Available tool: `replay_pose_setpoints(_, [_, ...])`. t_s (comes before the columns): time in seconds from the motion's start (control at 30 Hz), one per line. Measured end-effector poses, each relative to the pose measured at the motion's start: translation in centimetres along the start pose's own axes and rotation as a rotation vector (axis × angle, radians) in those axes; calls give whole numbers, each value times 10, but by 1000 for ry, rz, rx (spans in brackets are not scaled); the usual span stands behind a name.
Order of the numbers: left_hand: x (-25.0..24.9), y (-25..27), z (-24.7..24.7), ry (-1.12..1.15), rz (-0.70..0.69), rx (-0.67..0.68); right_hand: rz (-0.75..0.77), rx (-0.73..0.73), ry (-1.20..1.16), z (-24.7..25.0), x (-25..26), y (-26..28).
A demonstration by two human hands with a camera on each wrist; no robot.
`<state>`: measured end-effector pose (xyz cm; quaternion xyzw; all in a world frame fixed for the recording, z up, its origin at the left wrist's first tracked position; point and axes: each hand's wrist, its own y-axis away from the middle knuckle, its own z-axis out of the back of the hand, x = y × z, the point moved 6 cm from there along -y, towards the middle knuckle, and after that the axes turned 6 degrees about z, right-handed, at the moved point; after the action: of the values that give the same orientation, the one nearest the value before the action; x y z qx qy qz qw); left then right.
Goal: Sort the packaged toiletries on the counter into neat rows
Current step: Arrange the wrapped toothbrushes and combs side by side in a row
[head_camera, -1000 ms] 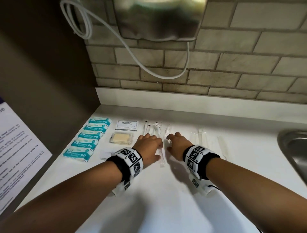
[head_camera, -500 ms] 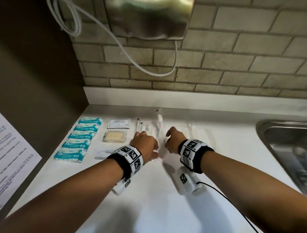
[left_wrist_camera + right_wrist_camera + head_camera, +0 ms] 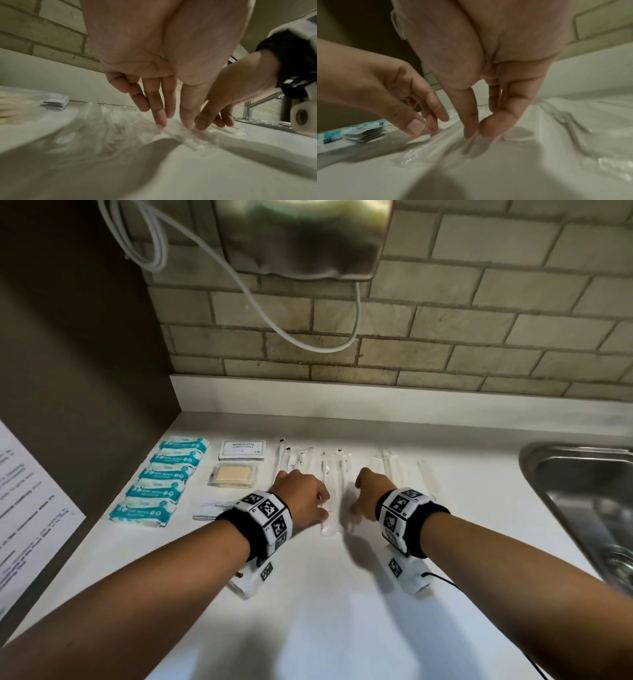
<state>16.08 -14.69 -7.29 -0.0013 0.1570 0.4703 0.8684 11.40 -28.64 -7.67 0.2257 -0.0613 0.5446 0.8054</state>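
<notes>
Several clear-wrapped toothbrushes (image 3: 324, 474) lie side by side on the white counter (image 3: 342, 594), pointing at the wall. My left hand (image 3: 322, 505) stands over their near ends, its straight fingers (image 3: 160, 119) pressing down on a wrapper (image 3: 193, 140). Just to the right, my right hand (image 3: 354, 503) touches the same crinkled plastic (image 3: 471, 146) with the tips of thumb and forefinger (image 3: 470, 129). Neither hand lifts anything. The near ends of the left toothbrushes are hidden by my left hand.
A column of teal packets (image 3: 161, 475) lines the left edge. Beside it lie a shampoo sachet (image 3: 242, 449), a pale pad packet (image 3: 233, 476) and a half-hidden toothpaste packet (image 3: 210, 508). More clear long packets (image 3: 394, 465) lie right of my hands. A steel sink (image 3: 582, 508) is at the right; a dryer (image 3: 301, 237) hangs above.
Half a second ago my right hand held one wrapped toothbrush tipped up; it now lies flat in the row. Both hands have drawn slightly apart.
</notes>
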Motion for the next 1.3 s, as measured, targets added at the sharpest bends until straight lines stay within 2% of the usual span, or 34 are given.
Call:
replay_pose_setpoints(0.1, [9,-3,-8,-38,33,12,149,-25,89,7,13,3])
replay_pose_setpoints(0.2, [7,-5,-16,-115,10,37,237,89,226,-1,22,8])
replay_pose_setpoints(0.27, [0,-2,-15,-150,-19,42,249,141,276,-7,21,13])
replay_pose_setpoints(0.63, [-17,0,-10,-168,-58,67,249,157,331,-5,-1,11])
replay_pose_setpoints(0.7, [-15,4,-4,-106,-49,26,256,126,332,-2,3,9])
replay_pose_setpoints(0.8, [0,12,26,34,56,-130,288,15,239,7,22,5])
replay_pose_setpoints(0.9, [29,13,49,-26,101,-211,365,-27,139,6,53,0])
replay_pose_setpoints(1.0, [55,19,48,-90,68,-168,413,67,88,-10,84,-2])
replay_pose_setpoints(1.1, [59,30,30,-181,-54,-52,390,141,116,-26,98,-7])
replay_pose_setpoints(1.17, [60,32,20,-237,-87,-3,337,154,144,-30,98,-10])
replay_pose_setpoints(1.3, [57,28,11,-233,-125,-6,286,146,227,-20,91,-9])
